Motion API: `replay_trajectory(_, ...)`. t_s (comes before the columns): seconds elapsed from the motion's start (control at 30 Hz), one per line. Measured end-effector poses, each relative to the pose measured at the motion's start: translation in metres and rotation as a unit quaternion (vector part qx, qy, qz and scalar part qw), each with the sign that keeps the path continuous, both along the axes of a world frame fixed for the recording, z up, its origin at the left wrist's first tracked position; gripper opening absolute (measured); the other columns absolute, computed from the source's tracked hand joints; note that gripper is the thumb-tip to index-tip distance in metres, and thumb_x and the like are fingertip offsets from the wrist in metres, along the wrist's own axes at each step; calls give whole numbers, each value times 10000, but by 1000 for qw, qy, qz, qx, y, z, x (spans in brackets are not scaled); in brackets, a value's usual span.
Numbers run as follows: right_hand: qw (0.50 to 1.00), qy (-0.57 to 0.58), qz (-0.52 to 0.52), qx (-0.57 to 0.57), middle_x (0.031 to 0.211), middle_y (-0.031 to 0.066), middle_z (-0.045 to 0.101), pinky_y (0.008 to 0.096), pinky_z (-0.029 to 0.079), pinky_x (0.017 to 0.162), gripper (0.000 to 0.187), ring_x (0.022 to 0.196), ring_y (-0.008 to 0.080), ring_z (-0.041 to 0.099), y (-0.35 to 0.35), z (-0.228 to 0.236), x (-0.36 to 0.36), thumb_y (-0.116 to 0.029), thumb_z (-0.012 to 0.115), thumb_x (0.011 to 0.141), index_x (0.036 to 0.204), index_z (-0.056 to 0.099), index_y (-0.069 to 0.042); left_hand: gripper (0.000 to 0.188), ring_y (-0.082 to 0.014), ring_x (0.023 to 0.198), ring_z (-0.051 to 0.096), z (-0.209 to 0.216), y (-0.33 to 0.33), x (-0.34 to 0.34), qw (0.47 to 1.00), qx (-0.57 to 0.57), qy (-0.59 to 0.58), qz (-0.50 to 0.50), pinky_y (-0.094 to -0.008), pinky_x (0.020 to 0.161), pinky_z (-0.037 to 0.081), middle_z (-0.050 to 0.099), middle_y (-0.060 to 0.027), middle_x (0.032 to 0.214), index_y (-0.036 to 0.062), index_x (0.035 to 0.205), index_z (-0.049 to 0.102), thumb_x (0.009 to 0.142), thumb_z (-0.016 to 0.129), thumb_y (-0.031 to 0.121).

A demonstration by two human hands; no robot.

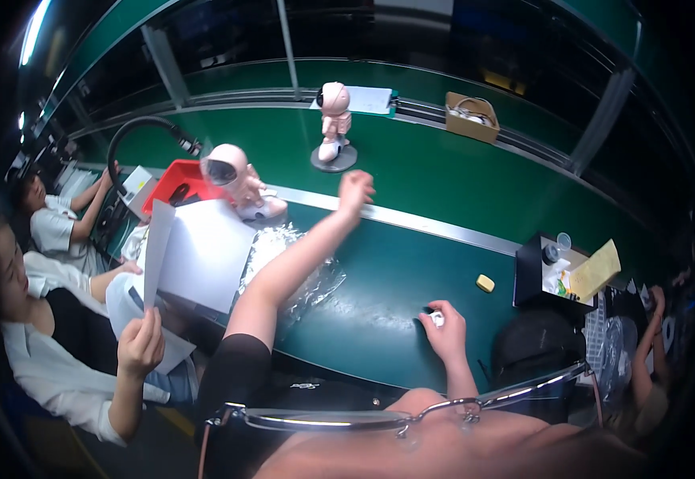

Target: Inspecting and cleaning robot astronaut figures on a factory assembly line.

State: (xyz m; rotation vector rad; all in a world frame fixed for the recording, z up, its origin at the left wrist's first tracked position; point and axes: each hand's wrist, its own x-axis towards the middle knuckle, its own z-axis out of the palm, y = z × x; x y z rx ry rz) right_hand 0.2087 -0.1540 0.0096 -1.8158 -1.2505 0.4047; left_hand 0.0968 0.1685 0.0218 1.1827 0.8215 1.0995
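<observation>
My left hand (355, 193) is stretched over the metal strip at the table's far side, its fingers curled. Whether anything is in it is hidden. Just beyond it, a pink-and-white astronaut figurine (335, 124) stands upright on a grey round base. Above the near green table (379, 279), my right hand (449, 327) is closed on a small white object (437, 318) with a dark part beside it; its kind is not clear. A second astronaut figurine (235, 180) with a dark visor leans at the left. Crumpled clear plastic wrap (283, 259) lies under my left forearm.
At the left, a person (36, 319) holds white paper sheets (203, 251) beside a red bin (180, 184). A yellow block (485, 283) lies right of my right hand, before a black box (529, 275) of small items. A cardboard box (472, 118) stands at the back.
</observation>
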Motion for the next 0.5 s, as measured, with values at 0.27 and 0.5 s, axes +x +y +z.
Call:
replay_trajectory(0.27, 982, -9, 152, -107, 830, 192, 618, 359, 481, 735, 296, 817, 344, 618, 46, 39, 11, -16, 586, 665, 957, 540, -16, 261, -48, 606, 490, -37, -151, -20, 984, 46, -19, -169, -193, 522, 389, 525, -17, 836, 20, 1127, 469, 913, 528, 157)
replay_trajectory(0.5, 982, 54, -30, 180, 933, 107, 588, 304, 471, 763, 169, 848, 245, 595, 105, -37, 30, -33, 694, 677, 829, 627, -1, 267, -28, 619, 452, -54, -154, -17, 987, 91, -1, -134, -181, 573, 402, 502, -19, 846, 18, 1102, 492, 867, 594, 96)
